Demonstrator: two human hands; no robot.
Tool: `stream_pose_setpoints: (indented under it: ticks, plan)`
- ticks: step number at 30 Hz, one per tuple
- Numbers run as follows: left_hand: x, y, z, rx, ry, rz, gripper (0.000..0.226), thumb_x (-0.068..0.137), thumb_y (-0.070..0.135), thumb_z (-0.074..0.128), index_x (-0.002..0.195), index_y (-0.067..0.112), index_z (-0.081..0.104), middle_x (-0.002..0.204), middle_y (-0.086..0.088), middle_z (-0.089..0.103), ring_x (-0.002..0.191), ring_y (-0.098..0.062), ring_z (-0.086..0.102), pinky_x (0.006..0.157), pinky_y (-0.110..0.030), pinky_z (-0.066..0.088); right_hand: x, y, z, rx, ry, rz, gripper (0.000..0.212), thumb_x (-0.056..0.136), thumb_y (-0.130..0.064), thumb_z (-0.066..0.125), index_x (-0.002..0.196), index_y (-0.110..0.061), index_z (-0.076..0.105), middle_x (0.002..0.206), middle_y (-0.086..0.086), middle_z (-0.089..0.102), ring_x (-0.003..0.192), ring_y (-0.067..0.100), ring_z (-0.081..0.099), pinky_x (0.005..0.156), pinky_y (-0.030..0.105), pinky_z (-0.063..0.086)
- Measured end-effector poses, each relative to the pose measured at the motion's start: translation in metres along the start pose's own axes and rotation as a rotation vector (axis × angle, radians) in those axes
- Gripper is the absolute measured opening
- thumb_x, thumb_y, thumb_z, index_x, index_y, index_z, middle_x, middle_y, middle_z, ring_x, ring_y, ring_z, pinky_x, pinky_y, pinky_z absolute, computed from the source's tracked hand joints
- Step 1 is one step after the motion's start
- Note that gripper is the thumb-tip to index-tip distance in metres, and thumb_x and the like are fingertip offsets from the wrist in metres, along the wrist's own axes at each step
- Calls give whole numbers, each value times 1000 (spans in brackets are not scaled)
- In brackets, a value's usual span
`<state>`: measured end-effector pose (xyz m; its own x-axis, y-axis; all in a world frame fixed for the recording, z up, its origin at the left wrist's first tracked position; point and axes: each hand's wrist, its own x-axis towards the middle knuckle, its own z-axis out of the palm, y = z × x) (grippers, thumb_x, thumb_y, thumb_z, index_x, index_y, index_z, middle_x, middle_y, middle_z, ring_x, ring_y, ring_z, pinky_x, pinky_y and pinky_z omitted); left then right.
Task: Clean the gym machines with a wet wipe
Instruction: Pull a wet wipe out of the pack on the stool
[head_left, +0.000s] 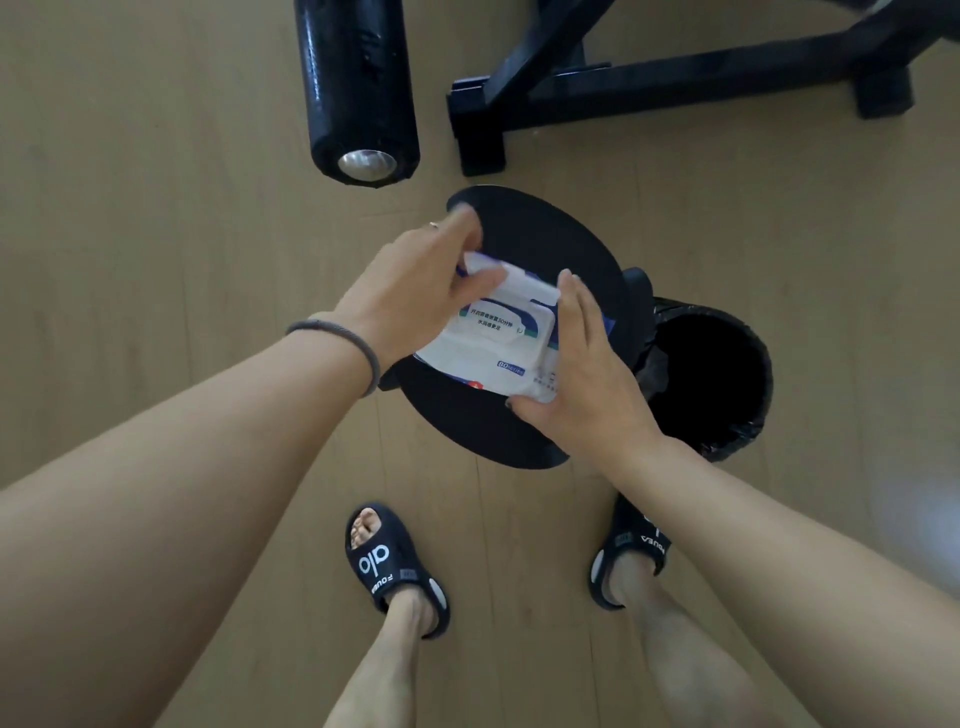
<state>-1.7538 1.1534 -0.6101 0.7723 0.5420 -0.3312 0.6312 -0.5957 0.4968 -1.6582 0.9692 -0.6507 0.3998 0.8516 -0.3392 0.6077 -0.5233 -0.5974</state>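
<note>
Wet wipe pack (498, 338), white with blue print, lies on a black round seat (545, 239). Right hand (582, 374) grips its near-right edge, thumb under the corner. Left hand (421, 291) pinches the raised lid flap (514, 283). Black-lined bin (711, 379) stands just beside the seat; padded roller (358, 88) and machine frame (649, 78) farther off.

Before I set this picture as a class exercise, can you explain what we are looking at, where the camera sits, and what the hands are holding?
The single picture comes from a camera worn on a person's head, looking down. Both bare hands hold a wet wipe pack over a round black seat: the right hand grips its side, the left hand is at its lid flap. On the wooden floor stand a bin lined with a black bag, a black padded roller and a black machine frame. Black slippers show below.
</note>
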Motion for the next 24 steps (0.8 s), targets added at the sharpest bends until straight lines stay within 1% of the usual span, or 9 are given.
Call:
stream_pose_setpoints:
  ticks: [2,5,7,9,12,15,18,21,24]
  plan:
    - [-3,5,6,-91,141,-154,25,102,37,53,95,15,43,89,2,51,67,-10,49,59,-22,39,-3,-5,2,-32,66,39,119,75,-42,82,160,-10,4,166,9,11,150,24,26,108,32,43]
    - [-11,6,20,-20,154,-201,28,104,36,46,89,12,47,103,-2,46,69,-20,53,62,-36,50,-12,-18,2,-124,241,36,93,72,-43,82,142,-8,32,141,10,39,116,28,53,92,40,54]
    - [-17,8,24,31,105,-172,21,102,36,50,100,15,49,109,0,43,74,-18,54,57,-31,46,-15,-26,0,-129,337,41,73,71,-39,83,124,-9,42,122,9,47,100,25,55,79,40,55]
    - [-22,12,26,78,14,-124,33,94,40,61,116,19,48,117,1,40,89,-16,49,62,-26,37,-15,-30,-1,-73,364,57,58,74,-33,83,112,-10,45,112,6,48,95,22,53,74,39,54]
    - [-22,17,28,206,-49,-77,60,83,49,72,126,18,46,126,-3,40,112,-19,43,71,-29,43,-12,-32,0,35,263,34,41,77,-15,77,108,-10,50,107,2,48,92,21,51,74,42,53]
    - [-17,21,31,261,0,-99,66,81,56,72,128,19,45,130,-6,40,117,-23,44,80,-33,52,-9,-28,1,59,122,12,40,75,-5,71,113,-11,57,112,2,51,100,20,52,79,36,53]
    - [-15,24,39,351,15,-88,74,80,62,70,134,19,43,137,-9,40,122,-25,44,88,-37,54,-9,-23,2,110,75,25,39,73,2,69,110,-8,62,115,1,52,102,18,52,82,29,51]
    - [-18,24,45,456,26,-74,66,85,58,68,134,17,49,144,-12,41,126,-29,45,96,-40,52,-8,-22,1,164,63,65,38,72,8,66,108,-7,61,115,0,50,95,11,50,75,14,43]
    - [-24,26,50,554,84,81,48,92,46,67,129,17,57,143,-11,49,128,-28,50,104,-41,45,-6,-23,-1,184,70,89,38,74,7,66,108,-7,60,114,-1,48,92,12,50,74,15,45]
